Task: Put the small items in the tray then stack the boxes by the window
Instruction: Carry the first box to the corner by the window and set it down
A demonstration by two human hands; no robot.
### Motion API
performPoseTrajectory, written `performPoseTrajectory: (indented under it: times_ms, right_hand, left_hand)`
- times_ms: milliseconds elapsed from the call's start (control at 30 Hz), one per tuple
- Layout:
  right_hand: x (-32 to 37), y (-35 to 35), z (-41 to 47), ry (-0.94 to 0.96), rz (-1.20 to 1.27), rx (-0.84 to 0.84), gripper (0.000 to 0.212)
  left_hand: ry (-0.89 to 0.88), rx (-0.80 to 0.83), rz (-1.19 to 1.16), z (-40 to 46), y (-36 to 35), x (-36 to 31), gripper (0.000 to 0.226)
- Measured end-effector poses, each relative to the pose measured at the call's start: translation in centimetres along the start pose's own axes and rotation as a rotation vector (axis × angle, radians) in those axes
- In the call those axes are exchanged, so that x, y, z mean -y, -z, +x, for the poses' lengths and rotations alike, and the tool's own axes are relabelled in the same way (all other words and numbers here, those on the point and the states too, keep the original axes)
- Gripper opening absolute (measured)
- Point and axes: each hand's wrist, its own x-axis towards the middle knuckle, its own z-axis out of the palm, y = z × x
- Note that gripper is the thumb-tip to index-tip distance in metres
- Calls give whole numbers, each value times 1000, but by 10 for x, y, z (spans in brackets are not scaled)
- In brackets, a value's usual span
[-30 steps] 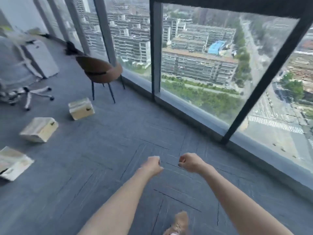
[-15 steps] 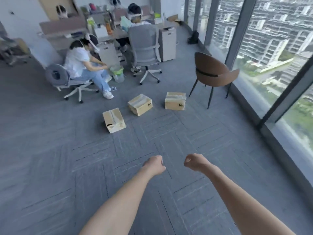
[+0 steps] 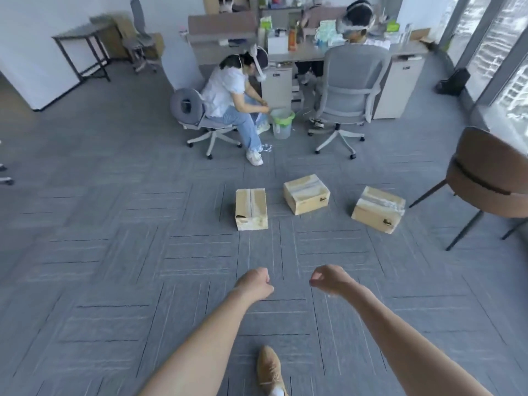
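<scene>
Three small boxes lie apart on the grey carpet ahead of me: a taped cardboard box (image 3: pixel 251 208) on the left, a pale box with a latch (image 3: pixel 306 194) in the middle, and another latched box (image 3: pixel 378 209) on the right. My left hand (image 3: pixel 254 284) and my right hand (image 3: pixel 328 280) are held out in front of me as closed fists, holding nothing, well short of the boxes. No tray or small items are in view.
A brown chair (image 3: pixel 485 178) stands at the right by the window (image 3: pixel 505 67). Two seated people on office chairs (image 3: pixel 350 90) work at a cluttered desk (image 3: pixel 311 50) beyond the boxes. A clear bin (image 3: pixel 282 122) stands between them. My shoe (image 3: pixel 270 370) is below.
My view has swung left from the window to the room, bringing the three boxes to the centre. Both fists stay closed in front of me.
</scene>
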Motion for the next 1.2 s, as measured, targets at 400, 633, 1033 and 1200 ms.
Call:
performPoseTrajectory:
  times_ms: [400,633,1033,1200]
  right_hand:
    - [134,119,248,33,-41,69,27]
    - [181,164,414,41,-2,104,27]
    - [276,279,631,-60,160,102,30]
    - [303,303,688,-177,296,73,30]
  left_hand:
    - [95,-12,-68,228,175,40,27]
    - [105,-8,7,385,266,43,23]
    - [89,139,122,619,435,3,34]
    - [13,233,189,706,474,6,39]
